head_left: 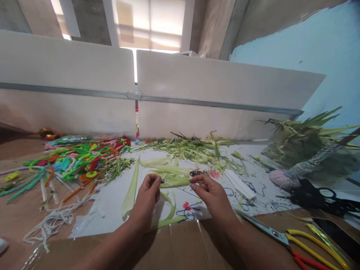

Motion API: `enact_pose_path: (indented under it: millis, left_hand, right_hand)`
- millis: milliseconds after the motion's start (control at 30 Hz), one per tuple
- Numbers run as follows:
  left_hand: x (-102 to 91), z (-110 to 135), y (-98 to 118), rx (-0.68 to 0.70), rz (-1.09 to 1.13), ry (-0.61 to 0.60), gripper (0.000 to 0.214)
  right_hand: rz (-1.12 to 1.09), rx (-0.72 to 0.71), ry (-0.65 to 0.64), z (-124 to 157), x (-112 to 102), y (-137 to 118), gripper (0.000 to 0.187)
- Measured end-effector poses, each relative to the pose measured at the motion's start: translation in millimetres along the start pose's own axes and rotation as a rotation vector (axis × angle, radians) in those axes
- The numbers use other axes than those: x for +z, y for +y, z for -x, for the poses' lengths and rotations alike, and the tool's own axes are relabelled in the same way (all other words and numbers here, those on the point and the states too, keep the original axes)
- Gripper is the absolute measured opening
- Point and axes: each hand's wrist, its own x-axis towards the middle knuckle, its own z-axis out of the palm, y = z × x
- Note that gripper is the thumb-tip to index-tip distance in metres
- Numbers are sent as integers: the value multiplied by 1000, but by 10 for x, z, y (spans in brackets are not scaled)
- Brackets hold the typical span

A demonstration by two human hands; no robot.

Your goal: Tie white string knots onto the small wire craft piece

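Above a white sheet (112,202), my left hand (148,193) is closed in a pinch on a thin dark thread (180,188). The thread runs across to my right hand (210,193), whose thumb and forefinger are also pinched together; the exact grip there is too small to see clearly. Pale green corn husk strips (168,168) lie behind and between the hands. A longer husk piece (131,191) rests left of my left hand. Loops of dark blue thread (189,214) and a small red scrap (186,205) lie below the fingers. A dark clump (197,173) sits just past my right fingertips.
Scissors (277,235) with yellow and red handles lie at lower right, near black scissors (323,193). Colourful pipe cleaners (75,161) and white cord (56,221) fill the left. Leaf scraps (188,148) line the white panels (225,90). A leaf-filled bag (298,146) stands right.
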Motion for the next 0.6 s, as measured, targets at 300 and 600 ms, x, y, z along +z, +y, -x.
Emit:
enact_pose_path:
  millis: [300,600]
  left_hand:
    - [-101,-113,112,99,-19,137,41]
    - [-183,-230,312,201,71,194,37]
  right_hand:
    - [367,1,-52,24,-16,-15,21]
    - [703,48,-250,67,27,-174,15]
